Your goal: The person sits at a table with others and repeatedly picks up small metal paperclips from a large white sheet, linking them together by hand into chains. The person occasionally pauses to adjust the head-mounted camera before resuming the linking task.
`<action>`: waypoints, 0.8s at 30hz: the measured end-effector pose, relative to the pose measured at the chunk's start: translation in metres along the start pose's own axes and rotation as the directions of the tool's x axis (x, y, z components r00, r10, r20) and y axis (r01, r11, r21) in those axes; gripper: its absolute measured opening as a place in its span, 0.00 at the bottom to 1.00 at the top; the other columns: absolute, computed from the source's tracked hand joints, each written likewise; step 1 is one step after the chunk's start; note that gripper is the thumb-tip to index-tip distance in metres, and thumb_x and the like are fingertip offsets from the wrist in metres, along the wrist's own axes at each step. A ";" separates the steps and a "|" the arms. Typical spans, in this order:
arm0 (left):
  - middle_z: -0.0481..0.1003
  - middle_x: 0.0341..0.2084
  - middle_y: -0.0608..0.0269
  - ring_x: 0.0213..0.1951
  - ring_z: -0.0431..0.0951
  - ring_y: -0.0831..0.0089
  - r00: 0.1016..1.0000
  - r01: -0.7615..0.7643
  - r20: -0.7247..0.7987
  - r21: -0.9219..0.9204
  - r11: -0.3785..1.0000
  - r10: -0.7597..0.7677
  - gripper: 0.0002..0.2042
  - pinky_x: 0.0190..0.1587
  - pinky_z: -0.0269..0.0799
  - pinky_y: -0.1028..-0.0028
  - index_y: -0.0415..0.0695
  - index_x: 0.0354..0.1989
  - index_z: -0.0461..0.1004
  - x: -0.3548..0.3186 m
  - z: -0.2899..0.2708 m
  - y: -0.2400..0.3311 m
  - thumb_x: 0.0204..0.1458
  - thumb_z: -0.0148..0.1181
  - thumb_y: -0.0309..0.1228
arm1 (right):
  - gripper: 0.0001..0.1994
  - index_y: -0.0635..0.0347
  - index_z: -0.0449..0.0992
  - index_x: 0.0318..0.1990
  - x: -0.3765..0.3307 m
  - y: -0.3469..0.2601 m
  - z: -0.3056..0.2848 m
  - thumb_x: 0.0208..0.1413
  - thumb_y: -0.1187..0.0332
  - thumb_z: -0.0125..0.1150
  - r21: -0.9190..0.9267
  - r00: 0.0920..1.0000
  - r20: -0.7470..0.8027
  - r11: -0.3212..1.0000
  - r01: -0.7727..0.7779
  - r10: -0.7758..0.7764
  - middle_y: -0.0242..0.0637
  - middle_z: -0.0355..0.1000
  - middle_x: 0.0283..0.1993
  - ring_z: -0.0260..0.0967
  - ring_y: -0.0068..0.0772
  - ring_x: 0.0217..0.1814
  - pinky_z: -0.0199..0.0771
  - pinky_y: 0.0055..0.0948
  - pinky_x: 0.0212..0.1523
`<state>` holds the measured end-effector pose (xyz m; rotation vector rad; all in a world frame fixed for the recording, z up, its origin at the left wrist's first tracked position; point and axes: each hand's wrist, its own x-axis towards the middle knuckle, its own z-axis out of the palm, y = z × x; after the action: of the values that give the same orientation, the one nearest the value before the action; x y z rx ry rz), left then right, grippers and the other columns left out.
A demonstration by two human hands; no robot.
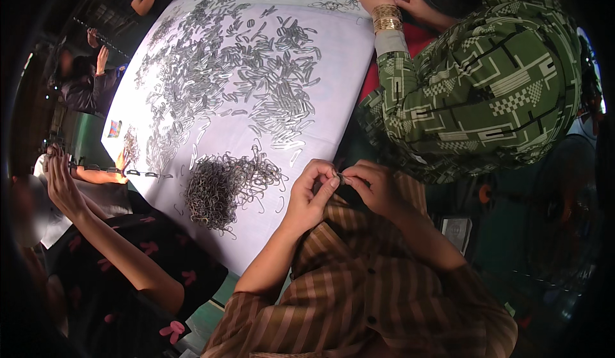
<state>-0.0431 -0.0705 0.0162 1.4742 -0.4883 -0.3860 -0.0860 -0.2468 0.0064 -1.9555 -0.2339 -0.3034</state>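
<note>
In the head view, my left hand [312, 195] and right hand [373, 188] meet at their fingertips, just off the worktop's [346, 57] right edge and above my lap. Both pinch a small metal piece [340, 177]; my fingers hide most of it, so I can't tell whether it is one part or two joined. A tangled heap of wire hooks [210, 195] sits to my left, by the near corner, and flat silvery links [278, 105] spread from there toward the far edge. I judge the step in hand to be fine fitting or bending of that piece. The next move seems to call for a steady left pinch and a small, controlled push or twist from my right fingertips.
</note>
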 end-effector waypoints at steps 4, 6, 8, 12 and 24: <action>0.68 0.38 0.64 0.40 0.66 0.79 0.999 -0.032 0.003 -0.006 0.999 0.032 0.03 0.48 0.62 0.79 0.41 0.38 0.66 -0.002 0.004 0.000 0.58 0.53 0.22 | 0.04 0.64 0.75 0.34 0.001 -0.002 -0.005 0.51 0.77 0.57 -0.012 0.999 0.031 1.000 -0.007 0.007 0.42 0.70 0.29 0.69 0.45 0.30 0.68 0.36 0.31; 0.68 0.40 0.63 0.40 0.66 0.79 0.999 -0.032 0.004 -0.003 0.999 0.032 0.03 0.48 0.62 0.79 0.41 0.38 0.65 -0.003 0.005 -0.003 0.58 0.52 0.22 | 0.04 0.64 0.74 0.34 0.001 -0.001 -0.007 0.51 0.77 0.57 -0.019 0.999 0.043 1.000 -0.015 0.016 0.42 0.70 0.29 0.69 0.44 0.30 0.68 0.36 0.31; 0.69 0.40 0.63 0.40 0.66 0.80 1.000 -0.025 -0.002 -0.009 1.000 0.025 0.03 0.48 0.62 0.79 0.41 0.38 0.65 -0.002 0.007 -0.003 0.58 0.52 0.21 | 0.04 0.64 0.74 0.34 0.001 0.001 -0.008 0.52 0.77 0.56 -0.029 0.999 0.043 1.000 -0.003 0.004 0.42 0.70 0.29 0.69 0.44 0.30 0.68 0.36 0.31; 0.69 0.40 0.63 0.40 0.66 0.80 1.000 0.010 -0.014 -0.057 0.998 -0.011 0.03 0.47 0.62 0.80 0.41 0.38 0.65 -0.001 0.012 -0.005 0.58 0.52 0.22 | 0.04 0.64 0.74 0.35 -0.001 -0.002 -0.013 0.52 0.77 0.56 -0.013 0.998 0.044 0.999 -0.039 0.040 0.42 0.70 0.28 0.69 0.43 0.29 0.67 0.35 0.30; 0.70 0.39 0.64 0.41 0.67 0.80 1.000 0.009 -0.022 -0.020 1.000 -0.010 0.03 0.47 0.62 0.80 0.40 0.38 0.67 0.004 0.019 0.001 0.58 0.54 0.23 | 0.04 0.64 0.75 0.35 -0.002 -0.006 -0.023 0.52 0.77 0.55 0.004 0.997 0.042 0.998 -0.066 0.066 0.42 0.69 0.28 0.68 0.43 0.29 0.67 0.35 0.30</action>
<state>-0.0502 -0.0890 0.0180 1.4609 -0.4591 -0.3806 -0.0915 -0.2654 0.0193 -1.9608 -0.1969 -0.2187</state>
